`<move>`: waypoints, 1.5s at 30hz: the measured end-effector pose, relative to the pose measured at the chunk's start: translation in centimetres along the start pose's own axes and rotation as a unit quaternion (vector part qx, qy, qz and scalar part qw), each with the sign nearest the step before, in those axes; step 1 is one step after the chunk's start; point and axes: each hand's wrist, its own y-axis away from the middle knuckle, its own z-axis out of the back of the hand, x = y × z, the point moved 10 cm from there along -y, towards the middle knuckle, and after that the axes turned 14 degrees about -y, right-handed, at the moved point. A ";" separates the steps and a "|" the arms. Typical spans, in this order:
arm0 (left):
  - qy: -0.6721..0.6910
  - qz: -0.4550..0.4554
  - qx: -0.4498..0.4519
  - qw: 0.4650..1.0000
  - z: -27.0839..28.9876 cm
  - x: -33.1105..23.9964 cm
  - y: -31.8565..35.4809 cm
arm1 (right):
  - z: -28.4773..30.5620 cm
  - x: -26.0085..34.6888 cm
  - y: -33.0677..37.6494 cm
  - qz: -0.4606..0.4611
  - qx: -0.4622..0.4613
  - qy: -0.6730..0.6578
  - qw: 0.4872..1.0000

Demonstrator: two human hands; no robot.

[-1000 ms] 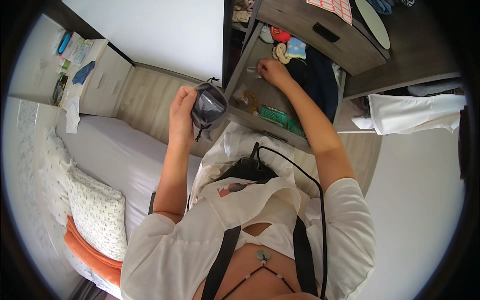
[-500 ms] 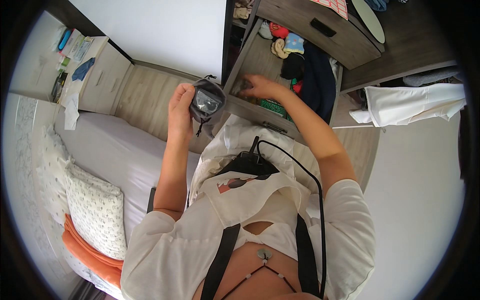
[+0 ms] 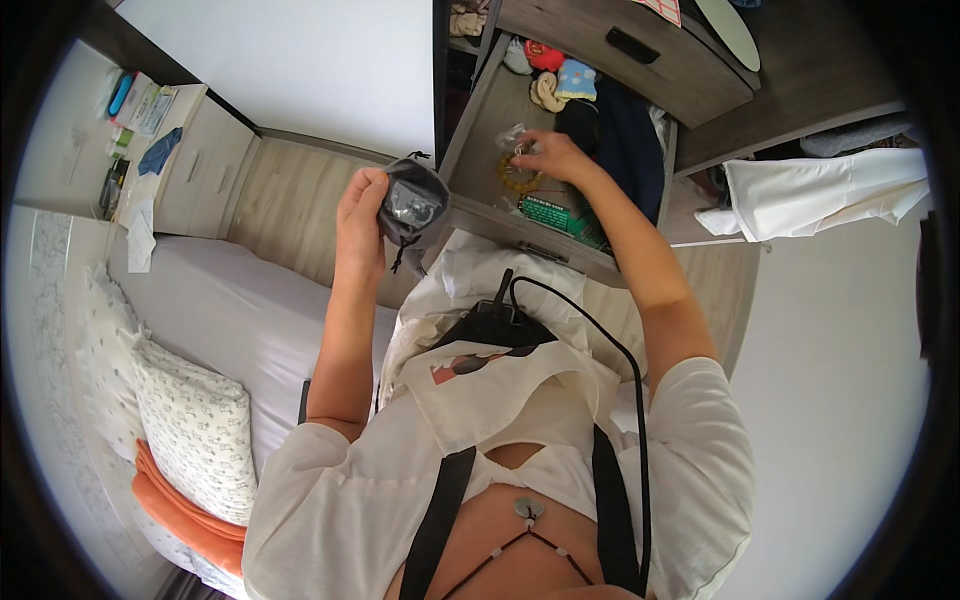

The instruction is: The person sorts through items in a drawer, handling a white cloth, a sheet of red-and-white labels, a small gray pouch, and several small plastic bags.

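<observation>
And away from the front-left corner of the drawer (image 3: 488, 112) with the right hand (image 3: 553, 157), fingers now bent over one yellow-beaded bracelet (image 3: 514, 186) and one clear packet (image 3: 510, 136); gripping either, cannot tell. Still clutching one grey drawstring pouch (image 3: 432, 183) in the left hand (image 3: 362, 200), beside that corner.

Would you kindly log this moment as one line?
left hand: holds gray pouch; right hand: in open drawer, by yellow beaded bracelet, grip unclear
</observation>
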 end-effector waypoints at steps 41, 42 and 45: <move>0.006 0.004 -0.002 1.000 -0.3 -0.4 -0.5 | -6.7 8.3 2.3 0.079 0.160 0.233 0.956; 0.005 0.000 0.002 1.000 -0.5 -0.5 -0.6 | -6.4 7.7 1.8 0.084 0.129 0.222 0.963; -0.004 0.003 -0.002 1.000 -0.7 -0.8 -0.6 | -4.1 6.1 0.1 0.126 0.058 0.018 0.990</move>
